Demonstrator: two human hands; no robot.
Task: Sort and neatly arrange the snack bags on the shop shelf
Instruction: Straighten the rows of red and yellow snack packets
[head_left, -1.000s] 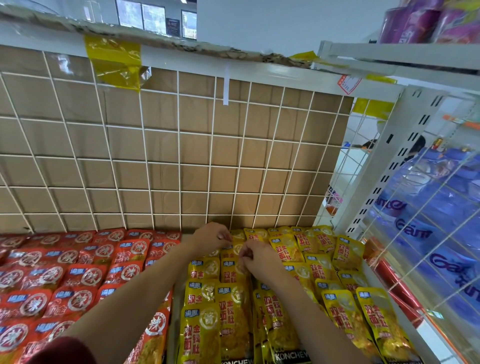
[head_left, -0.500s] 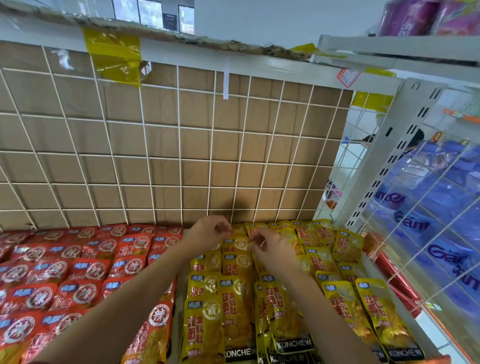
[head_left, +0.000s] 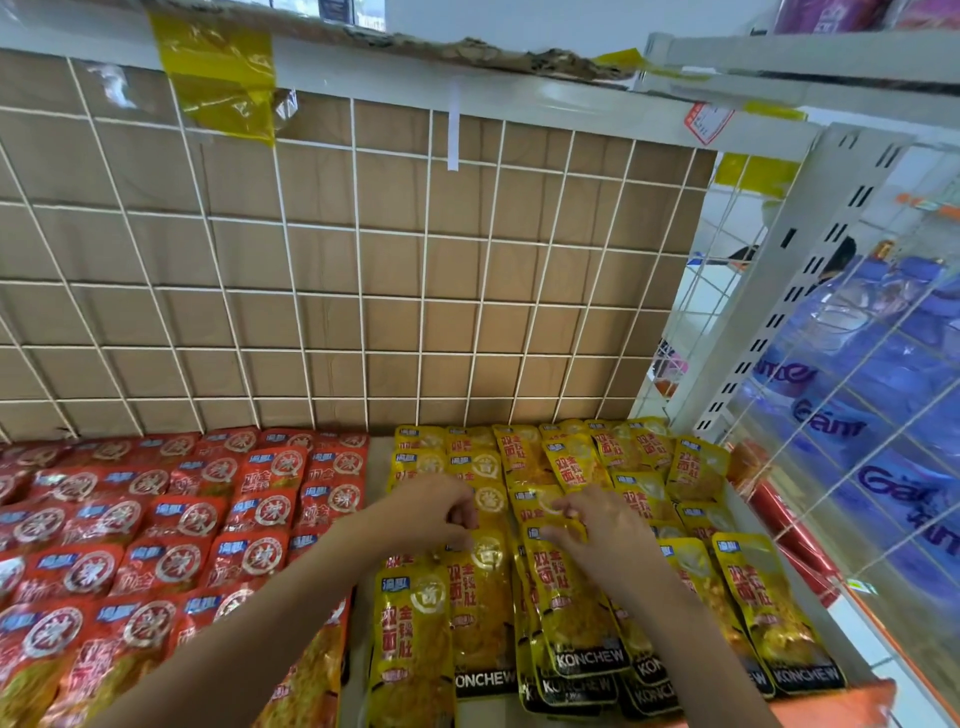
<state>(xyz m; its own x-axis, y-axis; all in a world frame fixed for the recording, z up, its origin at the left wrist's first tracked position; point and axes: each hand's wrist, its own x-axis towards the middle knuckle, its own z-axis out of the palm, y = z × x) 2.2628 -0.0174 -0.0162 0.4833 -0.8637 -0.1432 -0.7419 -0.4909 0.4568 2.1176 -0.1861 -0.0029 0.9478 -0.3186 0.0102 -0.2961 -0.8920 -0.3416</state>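
Yellow bags (head_left: 569, 592) lie in overlapping rows on the shelf (head_left: 378, 460), below the grid (head_left: 363, 291) toward its right end. Red bags (head_left: 171, 519) fill the stretch below the grid's left and middle.

Your left hand (head_left: 434, 512) has its fingers (head_left: 462, 514) curled down onto bag tops. Can't tell if they actually grip one. Your right hand (head_left: 602, 530) pinches the top edge of one of the yellow bags, fingers curled tight.

The bags look light, soft and glossy, so probably slippery. Take them by the flat sealed top strip, not the filled belly. Slide, don't lift, or neighbouring rows may shift.
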